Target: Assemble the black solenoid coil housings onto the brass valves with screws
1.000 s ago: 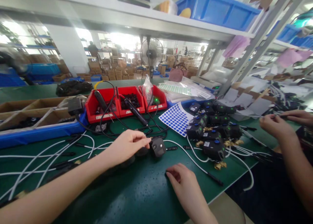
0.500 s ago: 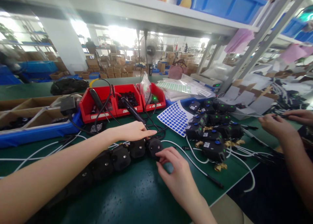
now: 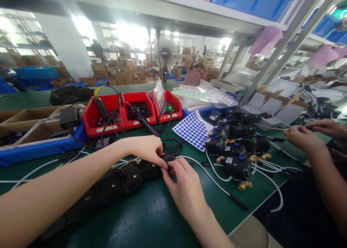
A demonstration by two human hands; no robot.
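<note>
At the right end of a row of black valve units (image 3: 131, 176), both my hands meet on the last black valve unit (image 3: 169, 157). My left hand (image 3: 148, 148) comes across from the left, its fingers curled over the back of this unit and its thumb pressed down on the front. From the front right, my right hand (image 3: 185, 183) has its thumb and fingertips pinched together against the same unit, next to my left thumb. Whatever small part lies between the fingertips is hidden. The hands cover most of the unit's front face.
Behind my hands are red bins (image 3: 138, 109) of small parts and a black screwdriver-like tool (image 3: 145, 121). A sheet of blue round stickers (image 3: 191, 130) lies beside stacked black units with brass fittings (image 3: 238, 166). White cables cross the table. Another person's hands (image 3: 306, 139) work at right.
My left thumb has come down onto the unit's front. My right hand has moved slightly left and up, its fingertips closing in beside that thumb. The view has shifted a little.
</note>
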